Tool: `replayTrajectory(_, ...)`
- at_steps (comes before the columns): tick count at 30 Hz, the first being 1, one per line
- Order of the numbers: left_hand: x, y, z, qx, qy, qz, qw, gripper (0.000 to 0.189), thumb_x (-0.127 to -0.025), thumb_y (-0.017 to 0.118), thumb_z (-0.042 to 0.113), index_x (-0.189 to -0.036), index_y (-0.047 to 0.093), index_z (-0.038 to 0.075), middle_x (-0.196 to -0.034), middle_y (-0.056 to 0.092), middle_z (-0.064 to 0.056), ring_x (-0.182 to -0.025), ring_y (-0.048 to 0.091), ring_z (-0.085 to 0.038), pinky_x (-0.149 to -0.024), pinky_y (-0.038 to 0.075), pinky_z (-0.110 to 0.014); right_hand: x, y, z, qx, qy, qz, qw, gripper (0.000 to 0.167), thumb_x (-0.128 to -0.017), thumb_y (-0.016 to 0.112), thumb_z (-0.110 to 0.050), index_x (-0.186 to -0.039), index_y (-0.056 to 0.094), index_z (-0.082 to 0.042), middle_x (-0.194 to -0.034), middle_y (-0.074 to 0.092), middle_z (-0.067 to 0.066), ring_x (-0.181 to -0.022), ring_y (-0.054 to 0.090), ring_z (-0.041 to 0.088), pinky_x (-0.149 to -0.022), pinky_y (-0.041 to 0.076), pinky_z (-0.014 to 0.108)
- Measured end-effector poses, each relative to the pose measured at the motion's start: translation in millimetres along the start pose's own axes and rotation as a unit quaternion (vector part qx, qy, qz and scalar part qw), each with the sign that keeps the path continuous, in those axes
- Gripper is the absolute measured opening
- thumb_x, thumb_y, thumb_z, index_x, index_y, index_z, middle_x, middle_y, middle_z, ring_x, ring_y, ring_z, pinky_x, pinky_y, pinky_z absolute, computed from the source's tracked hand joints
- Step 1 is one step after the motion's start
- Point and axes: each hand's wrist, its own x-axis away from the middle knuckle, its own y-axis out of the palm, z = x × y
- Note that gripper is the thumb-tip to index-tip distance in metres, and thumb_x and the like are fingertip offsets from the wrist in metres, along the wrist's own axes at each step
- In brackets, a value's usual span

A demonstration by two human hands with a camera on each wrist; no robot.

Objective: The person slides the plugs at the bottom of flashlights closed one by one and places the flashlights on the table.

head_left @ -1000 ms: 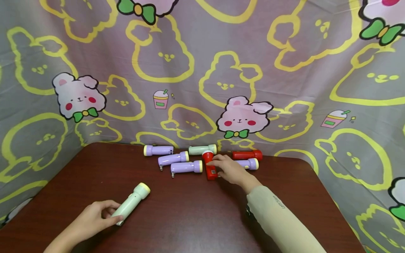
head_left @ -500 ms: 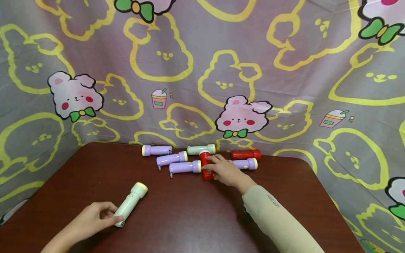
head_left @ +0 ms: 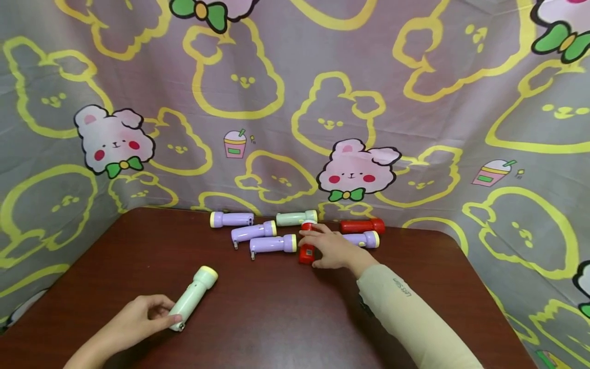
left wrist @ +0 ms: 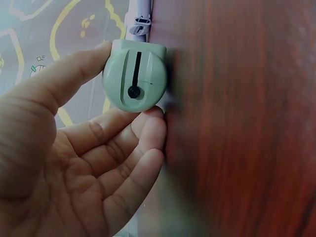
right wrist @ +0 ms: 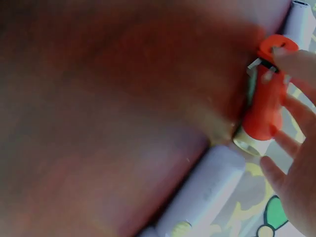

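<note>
Pale green plastic, by its look, made up the long flashlight with a yellow lens rim (head_left: 191, 300) nearest the person, pinched by its tail between the thumb and fingers of the left hand (head_left: 138, 318). It slanted away over the brown wood-grained table (head_left: 258, 323), and had scarcely moved in the last half second.

Farther off, the right hand (head_left: 336, 250), in a beige sleeve (head_left: 410, 312), spanned the bright red flashlight with a white lens end (head_left: 306, 255). Fingers lay over and beside it, but I could not tell whether they truly gripped or only touched. That lens end had just swung a little rightward, leaving a small gap from the nearest lilac flashlight with a yellow rim (head_left: 272, 244). This suggested that the red one was being turned in place, not yet carried off.

Another lilac flashlight (head_left: 361, 239) lay partly behind the right hand. Beyond were two more lilac ones, a second pale green flashlight (head_left: 292, 219) and a darker red flashlight (head_left: 359, 226), before the rabbit-printed cloth (head_left: 272, 56).
</note>
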Motion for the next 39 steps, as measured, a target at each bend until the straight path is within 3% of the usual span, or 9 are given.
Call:
replayTrajectory(3, -0.1, 1.2, -0.9, 0.0, 0.012, 0.009, 0.9999, 0.015, -0.089, 0.074, 0.022, -0.094, 0.07, 0.008, -0.079, 0.063, 0.01, -0.065, 0.052, 0.005, -0.058, 0.045, -0.02, 2.3, -5, 1, 0.001, -0.001, -0.006, 1.0, 0.06, -0.085, 0.068, -0.005, -0.14, 0.057, -0.027, -0.158, 0.041, -0.001, -0.146, 0.027, 0.035, -0.1, 0.036, 0.075)
replayTrajectory(7, -0.1, 0.5, -0.5, 0.001, 0.009, 0.009, 0.9999, 0.015, -0.089, 0.074, 0.023, -0.093, 0.07, 0.009, -0.078, 0.061, 0.01, -0.065, 0.052, 0.005, -0.057, 0.044, -0.02, 2.7, -3, 3, 0.01, -0.014, 0.018, 0.9997, 0.059, -0.088, 0.066, 0.002, -0.14, 0.058, -0.026, -0.156, 0.044, 0.001, -0.142, 0.032, 0.036, -0.097, 0.039, 0.073)
replayTrajectory(12, 0.6, -0.4, 3.1, 0.029, -0.02, -0.023, 0.9991, 0.019, -0.091, 0.072, 0.025, -0.096, 0.069, 0.007, -0.079, 0.063, 0.004, -0.065, 0.054, 0.002, -0.057, 0.046, -0.021, 0.4, 4, 3, 0.042, -0.026, 0.048, 0.9977, 0.05, -0.085, 0.076, -0.007, -0.131, 0.065, -0.024, -0.148, 0.053, 0.002, -0.135, 0.039, 0.034, -0.091, 0.047, 0.063)
replayTrajectory(17, 1.0, -1.6, 5.7, 0.077, -0.046, -0.056, 0.9944, 0.024, -0.093, 0.069, 0.025, -0.098, 0.067, 0.001, -0.077, 0.063, -0.001, -0.063, 0.057, -0.003, -0.055, 0.048, -0.023, -0.9, 3, 1, 0.07, -0.041, 0.068, 0.9944, 0.042, -0.082, 0.082, -0.019, -0.122, 0.071, -0.025, -0.129, 0.061, 0.002, -0.125, 0.044, 0.029, -0.087, 0.049, 0.052)
replayTrajectory(21, 0.7, -2.9, 6.1, 0.071, -0.047, -0.052, 0.995, 0.025, -0.093, 0.069, 0.026, -0.097, 0.067, 0.001, -0.076, 0.062, 0.0, -0.062, 0.057, -0.003, -0.055, 0.047, -0.023, -2.1, 3, 2, 0.058, -0.044, 0.071, 0.9948, 0.041, -0.082, 0.082, -0.019, -0.121, 0.072, -0.025, -0.125, 0.061, 0.001, -0.126, 0.043, 0.029, -0.087, 0.047, 0.053)
replayTrajectory(26, 1.3, -4.1, 5.4, 0.076, -0.053, -0.056, 0.9942, 0.026, -0.093, 0.069, 0.026, -0.098, 0.066, 0.001, -0.077, 0.063, -0.002, -0.062, 0.057, -0.004, -0.055, 0.047, -0.023, -3.7, 6, 5, 0.024, -0.034, 0.069, 0.9968, 0.04, -0.082, 0.081, -0.018, -0.12, 0.07, -0.025, -0.129, 0.062, 0.0, -0.135, 0.039, 0.032, -0.093, 0.042, 0.062)
replayTrajectory(33, -0.5, -5.1, 5.7, 0.084, -0.048, -0.068, 0.993, 0.026, -0.093, 0.069, 0.026, -0.098, 0.065, 0.0, -0.076, 0.063, -0.001, -0.062, 0.057, -0.004, -0.053, 0.046, -0.023, -4.7, 10, 9, -0.048, 0.015, 0.055, 0.9972, 0.04, -0.079, 0.083, -0.016, -0.115, 0.069, -0.028, -0.129, 0.063, -0.005, -0.145, 0.026, 0.039, -0.104, 0.028, 0.072)
replayTrajectory(39, -1.9, -7.0, 6.1, 0.086, -0.054, -0.075, 0.9919, 0.026, -0.093, 0.069, 0.027, -0.097, 0.065, 0.001, -0.073, 0.061, 0.0, -0.062, 0.056, -0.005, -0.053, 0.044, -0.023, -3.2, 11, 10, -0.116, 0.022, 0.052, 0.9917, 0.039, -0.079, 0.082, -0.012, -0.113, 0.068, -0.025, -0.124, 0.066, -0.003, -0.143, 0.024, 0.042, -0.105, 0.027, 0.073)
